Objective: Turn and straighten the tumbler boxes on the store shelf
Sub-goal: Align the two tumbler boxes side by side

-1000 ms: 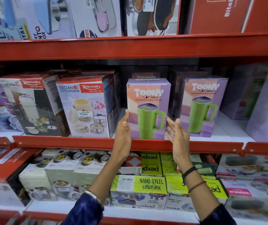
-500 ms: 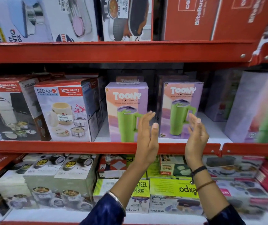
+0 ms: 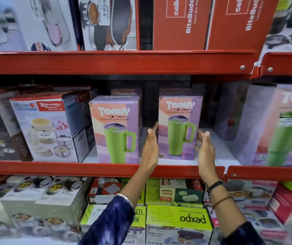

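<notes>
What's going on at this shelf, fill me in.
A person is tidying the purple Toony tumbler boxes on the red middle shelf. Both hands are open around the right tumbler box: the left hand at its left side, the right hand at its right side. The left tumbler box stands beside it, facing front, untouched.

Two purple and peach cardboard tumbler boxes with a green mug printed on the front stand upright on the red metal store shelf (image 3: 88,169). The left tumbler box (image 3: 115,129) is at the front edge; the right tumbler box (image 3: 179,128) stands a little further back. The left hand (image 3: 150,149), fingers straight, is at the left side of the right box. The right hand (image 3: 204,151), also flat with fingers extended, is at its right side. A white and red lunch-pack box (image 3: 44,131) stands left of them.
</notes>
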{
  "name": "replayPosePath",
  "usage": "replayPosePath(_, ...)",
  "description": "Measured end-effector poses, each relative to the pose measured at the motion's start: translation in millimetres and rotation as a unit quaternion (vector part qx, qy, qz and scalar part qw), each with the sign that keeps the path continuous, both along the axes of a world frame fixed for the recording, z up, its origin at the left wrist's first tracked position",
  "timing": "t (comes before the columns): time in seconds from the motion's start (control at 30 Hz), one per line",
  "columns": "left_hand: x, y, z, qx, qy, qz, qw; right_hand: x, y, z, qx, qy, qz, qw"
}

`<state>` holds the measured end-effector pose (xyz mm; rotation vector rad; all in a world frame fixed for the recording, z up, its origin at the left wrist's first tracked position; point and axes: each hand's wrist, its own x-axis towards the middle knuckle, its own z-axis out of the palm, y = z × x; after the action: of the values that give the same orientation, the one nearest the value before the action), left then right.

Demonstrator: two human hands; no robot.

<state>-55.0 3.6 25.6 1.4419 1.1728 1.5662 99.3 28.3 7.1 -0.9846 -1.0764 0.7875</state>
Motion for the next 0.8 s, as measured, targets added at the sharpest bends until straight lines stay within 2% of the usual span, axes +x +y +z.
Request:
replayPosePath(0.1, 1.6, -0.2, -6.9, 0.018, 0.016, 0.007, 1.000, 6.6, -0.4, -1.2, 0.007, 0.017, 0.024, 1.000)
replayPosePath(0.3, 5.2, -12.3, -9.2, 0.011, -0.008, 0.008, 1.000, 13.2, -15.0, -0.8, 0.016, 0.040, 0.049, 0.998)
replayPosePath(0.8, 3.0, -51.5, -13.2, 0.010, -0.011, 0.000, 1.000, 18.1, -50.2, -0.6, 0.008, 0.023, 0.023, 0.999)
